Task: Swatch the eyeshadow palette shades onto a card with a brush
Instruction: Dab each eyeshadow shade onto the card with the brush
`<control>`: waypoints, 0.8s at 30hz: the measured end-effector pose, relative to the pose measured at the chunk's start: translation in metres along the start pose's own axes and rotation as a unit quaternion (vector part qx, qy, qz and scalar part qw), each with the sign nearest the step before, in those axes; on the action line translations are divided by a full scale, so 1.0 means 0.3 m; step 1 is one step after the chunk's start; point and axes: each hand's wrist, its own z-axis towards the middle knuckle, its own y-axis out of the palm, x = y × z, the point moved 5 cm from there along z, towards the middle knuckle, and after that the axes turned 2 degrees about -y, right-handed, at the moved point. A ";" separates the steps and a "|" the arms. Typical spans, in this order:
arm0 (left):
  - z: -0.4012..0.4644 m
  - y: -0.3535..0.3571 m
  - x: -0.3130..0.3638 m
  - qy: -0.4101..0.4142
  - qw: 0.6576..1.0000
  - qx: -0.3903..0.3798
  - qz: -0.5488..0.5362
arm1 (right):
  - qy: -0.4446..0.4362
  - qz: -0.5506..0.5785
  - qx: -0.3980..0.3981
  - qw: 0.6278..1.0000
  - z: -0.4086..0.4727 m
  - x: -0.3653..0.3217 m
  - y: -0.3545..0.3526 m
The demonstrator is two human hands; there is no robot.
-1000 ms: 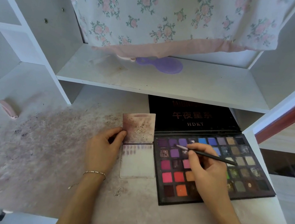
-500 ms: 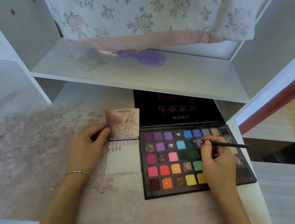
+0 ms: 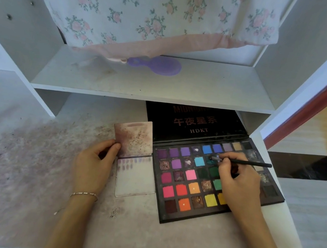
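The eyeshadow palette (image 3: pixel 213 182) lies open on the right part of the desk (image 3: pixel 31 170), its black lid (image 3: pixel 195 123) leaning back under the shelf (image 3: pixel 152 90) and printed with "HDKT" and other characters. Its pans run from purples and blues along the far rows to pinks, reds, oranges and yellows near the front.

The right hand (image 3: pixel 237 183) rests over the right half of the palette and pinches a thin black brush (image 3: pixel 241 162) between thumb and fingers. The brush lies almost level, handle pointing right, and its tip touches a teal pan in the second row from the far edge.

Just left of the palette, nearly touching it, lies the card (image 3: pixel 136 159), a folding piece whose far leaf is smudged with purplish-brown powder, while the near leaf carries small pale purple marks along its far edge. The left hand (image 3: pixel 92 164) holds the card's left edge, thumb and fingertips curled against it near the fold. A thin bracelet (image 3: pixel 84 194) circles that wrist.

Powder stains the desk left of the card. On the shelf lies a purple hand mirror (image 3: pixel 159 65), partly under a hanging floral cloth (image 3: pixel 150 14).
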 end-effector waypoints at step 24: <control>0.001 -0.001 -0.005 0.002 1.000 -0.001 0.005 | 0.020 0.076 -0.002 0.997 -0.012 -0.076 0.030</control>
